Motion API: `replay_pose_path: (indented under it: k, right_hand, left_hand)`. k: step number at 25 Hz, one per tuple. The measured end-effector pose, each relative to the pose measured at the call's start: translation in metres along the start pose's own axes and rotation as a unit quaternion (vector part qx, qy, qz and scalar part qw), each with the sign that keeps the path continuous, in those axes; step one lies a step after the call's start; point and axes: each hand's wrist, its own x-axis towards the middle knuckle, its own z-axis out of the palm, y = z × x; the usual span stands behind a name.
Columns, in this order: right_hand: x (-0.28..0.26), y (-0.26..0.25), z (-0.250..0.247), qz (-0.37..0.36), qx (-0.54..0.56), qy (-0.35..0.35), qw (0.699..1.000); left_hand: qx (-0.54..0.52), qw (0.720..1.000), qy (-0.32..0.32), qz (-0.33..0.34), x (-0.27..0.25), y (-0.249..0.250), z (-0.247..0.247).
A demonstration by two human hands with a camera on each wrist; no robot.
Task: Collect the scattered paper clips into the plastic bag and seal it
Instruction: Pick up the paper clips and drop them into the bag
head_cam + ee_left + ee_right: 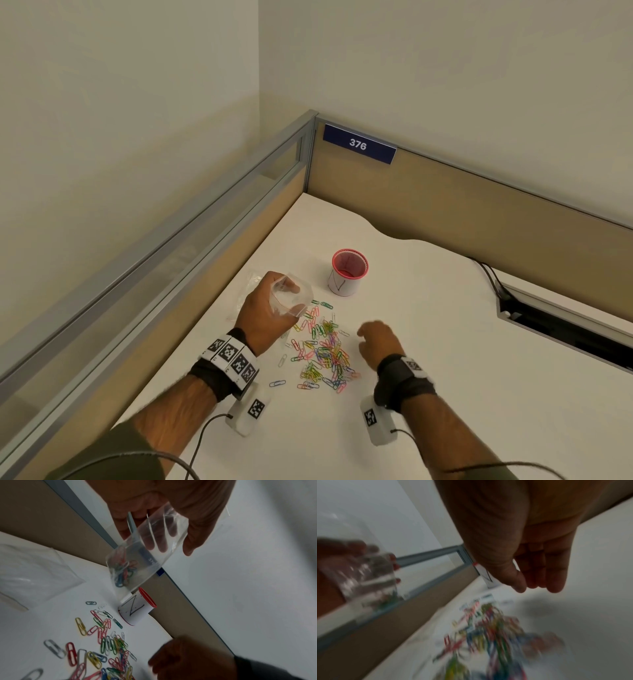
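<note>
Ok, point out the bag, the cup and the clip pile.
bag (149, 555): left wrist view, clear middle panel.
cup (343, 285): head view, white side wall.
clip pile (325, 353): head view, dense centre of the heap.

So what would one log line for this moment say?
left hand: holds clear plastic bag, few clips inside | right hand: empty, above coloured paper clips
</note>
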Motion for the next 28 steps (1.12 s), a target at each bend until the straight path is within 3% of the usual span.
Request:
replay_pose_path:
  k: [4, 10, 14, 17, 20, 25, 28]
  right_hand:
    - [-0.006, -0.011, 0.043, -0.003, -0.042, -0.017, 0.999]
    - [0.011, -0.030, 0.033, -0.062, -0.028, 0.005, 0.998]
    - [0.022, -0.032, 0.040, -0.134, -0.085, -0.067, 0.985]
    - [0.016, -0.029, 0.038, -0.156, -0.112, -0.042, 0.980]
    - [0.011, -0.022, 0.029, -0.138, -0.056, -0.014, 0.989]
    - [0.008, -0.024, 0.044, -0.174, -0.112, -0.070, 0.976]
    - [0.008, -0.027, 0.053, -0.180, -0.142, -0.018, 0.973]
  left_hand:
    - [0.001, 1.000, 0.016, -0.005, 0.003, -0.007, -0.009]
    - [0.005, 1.000, 0.020, -0.005, 0.003, -0.010, -0.010]
    - [0.006, 1.000, 0.021, -0.007, 0.002, -0.012, -0.008]
    - [0.001, 1.000, 0.021, -0.006, 0.001, -0.015, -0.007]
    - [-0.003, 1.000, 0.020, -0.011, 0.000, -0.018, -0.006]
    - [-0.008, 1.000, 0.005, -0.005, -0.001, -0.015, 0.002]
    - [-0.003, 1.000, 0.006, -0.005, 0.000, -0.012, 0.002]
